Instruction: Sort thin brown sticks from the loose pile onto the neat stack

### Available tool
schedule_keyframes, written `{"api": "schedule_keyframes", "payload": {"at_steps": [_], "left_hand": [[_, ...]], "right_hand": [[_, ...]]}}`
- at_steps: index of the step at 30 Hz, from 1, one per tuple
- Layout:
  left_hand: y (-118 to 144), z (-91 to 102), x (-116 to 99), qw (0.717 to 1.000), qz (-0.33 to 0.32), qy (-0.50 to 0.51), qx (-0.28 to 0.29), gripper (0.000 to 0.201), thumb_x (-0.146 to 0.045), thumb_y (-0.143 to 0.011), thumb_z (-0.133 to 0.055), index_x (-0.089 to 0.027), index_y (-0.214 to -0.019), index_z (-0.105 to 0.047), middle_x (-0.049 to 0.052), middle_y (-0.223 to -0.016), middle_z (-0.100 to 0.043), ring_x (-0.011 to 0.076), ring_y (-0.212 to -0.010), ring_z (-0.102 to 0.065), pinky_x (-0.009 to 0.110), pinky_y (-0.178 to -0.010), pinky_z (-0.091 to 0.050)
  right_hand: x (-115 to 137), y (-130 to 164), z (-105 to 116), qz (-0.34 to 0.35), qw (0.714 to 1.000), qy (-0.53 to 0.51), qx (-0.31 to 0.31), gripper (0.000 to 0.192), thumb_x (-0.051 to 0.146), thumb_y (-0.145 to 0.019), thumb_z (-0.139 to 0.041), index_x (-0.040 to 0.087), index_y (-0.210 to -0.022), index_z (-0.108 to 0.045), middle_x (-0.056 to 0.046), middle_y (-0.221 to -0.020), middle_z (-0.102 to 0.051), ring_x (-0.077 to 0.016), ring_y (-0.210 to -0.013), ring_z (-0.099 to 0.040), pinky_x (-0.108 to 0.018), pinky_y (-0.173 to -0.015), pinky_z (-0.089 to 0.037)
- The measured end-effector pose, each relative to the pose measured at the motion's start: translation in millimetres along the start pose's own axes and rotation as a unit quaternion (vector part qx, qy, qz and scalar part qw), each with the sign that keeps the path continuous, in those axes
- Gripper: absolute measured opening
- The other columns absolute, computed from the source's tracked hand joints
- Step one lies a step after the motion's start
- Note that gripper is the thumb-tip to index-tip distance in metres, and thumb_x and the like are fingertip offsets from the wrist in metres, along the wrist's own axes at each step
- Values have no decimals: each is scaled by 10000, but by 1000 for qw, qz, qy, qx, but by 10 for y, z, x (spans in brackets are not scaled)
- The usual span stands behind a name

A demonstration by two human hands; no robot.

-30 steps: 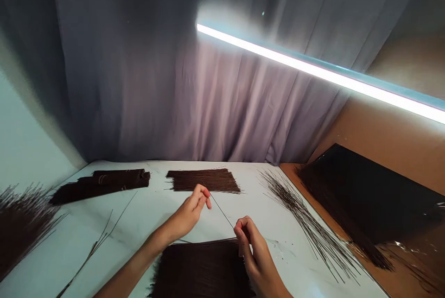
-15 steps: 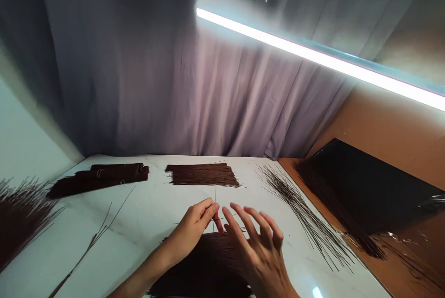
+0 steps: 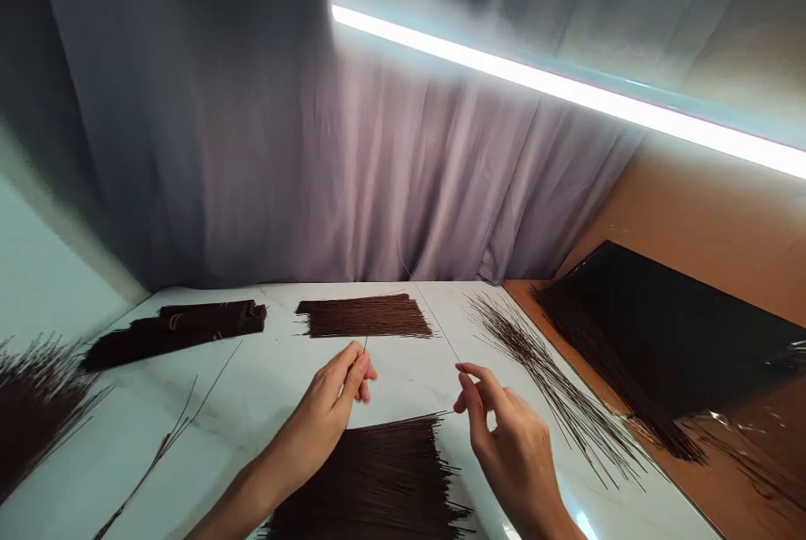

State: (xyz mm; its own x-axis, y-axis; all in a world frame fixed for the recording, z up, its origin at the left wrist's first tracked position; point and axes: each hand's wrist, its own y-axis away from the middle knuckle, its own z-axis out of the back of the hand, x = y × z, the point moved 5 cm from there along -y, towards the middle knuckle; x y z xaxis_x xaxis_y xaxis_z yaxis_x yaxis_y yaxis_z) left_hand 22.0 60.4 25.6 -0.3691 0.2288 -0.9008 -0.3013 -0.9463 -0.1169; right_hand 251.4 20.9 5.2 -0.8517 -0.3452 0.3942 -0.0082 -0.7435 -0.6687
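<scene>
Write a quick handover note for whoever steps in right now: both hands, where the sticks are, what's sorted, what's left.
Left hand: pinching one thin stick, above the table.
Right hand: pinching another stick that slants up and away.
Near pile: between the wrists.
Flat row and tied bundles lie at the far edge; loose fan to the right.
Done: one row laid. Left: apparently the near pile.

Stick pile (image 3: 378, 485) nearest on table (image 3: 252, 389); flat bundle (image 3: 365, 316) behind; loose sticks (image 3: 554, 380) right; tied bundles (image 3: 176, 327) left.
</scene>
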Motion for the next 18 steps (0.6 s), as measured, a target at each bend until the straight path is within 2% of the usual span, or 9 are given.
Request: {"api": "schedule_keyframes", "payload": {"at_steps": [2, 5, 8, 10, 13, 18], "left_hand": [[-29, -111, 129, 996, 41, 71, 42, 395, -525, -1063, -342, -229, -861, -507, -35, -749, -514, 131, -608, -420, 273, -609, -353], [-90, -172, 243, 988, 61, 128, 53, 395, -562, -1030, -400, -212, -933, -554, -63, -679, -442, 110, -548, -293, 242, -511, -229], [-145, -119, 266, 989, 63, 128, 24, 428, -584, -1019, -406, -201, -979, -594, -71, -637, -421, 110, -529, -255, 239, -490, -186], [-174, -77, 261, 992, 55, 113, 2, 437, -583, -1017, -412, -199, -935, -603, -73, -591, -411, 115, -523, -251, 240, -489, -186], [-204, -53, 264, 994, 37, 98, -20, 439, -569, -1018, -419, -204, -830, -573, -73, -539, -405, 121, -519, -272, 238, -501, -212], [-205, -62, 261, 994, 38, 103, -25, 452, -573, -1018, -423, -215, -758, -515, -76, -523, -401, 115, -498, -267, 236, -495, -201]], "right_hand": [[55, 68, -83, 5, 999, -48, 23, 234, 337, -1092, -411, 217, -1167, -598, 69, -617, -642, -113, -434, -550, -246, -497, -384], [226, 193, -239, 82, 994, -48, 52, 250, 272, -1105, -367, 194, -1119, -604, 87, -542, -585, -98, -352, -483, -250, -434, -333], [342, 285, -357, 155, 987, -4, 48, 305, 200, -1103, -319, 176, -1021, -611, 78, -494, -548, -106, -336, -465, -277, -424, -283], [381, 315, -395, 187, 982, 12, 34, 311, 167, -1098, -307, 160, -1017, -607, 65, -500, -560, -106, -345, -474, -282, -434, -274], [413, 327, -409, 209, 977, 26, 22, 297, 153, -1100, -312, 150, -1029, -601, 56, -508, -568, -106, -361, -487, -288, -449, -267], [420, 313, -390, 236, 970, 15, 64, 349, 201, -1107, -391, 206, -787, -531, 58, -516, -518, -108, -385, -455, -309, -470, -260]]}}
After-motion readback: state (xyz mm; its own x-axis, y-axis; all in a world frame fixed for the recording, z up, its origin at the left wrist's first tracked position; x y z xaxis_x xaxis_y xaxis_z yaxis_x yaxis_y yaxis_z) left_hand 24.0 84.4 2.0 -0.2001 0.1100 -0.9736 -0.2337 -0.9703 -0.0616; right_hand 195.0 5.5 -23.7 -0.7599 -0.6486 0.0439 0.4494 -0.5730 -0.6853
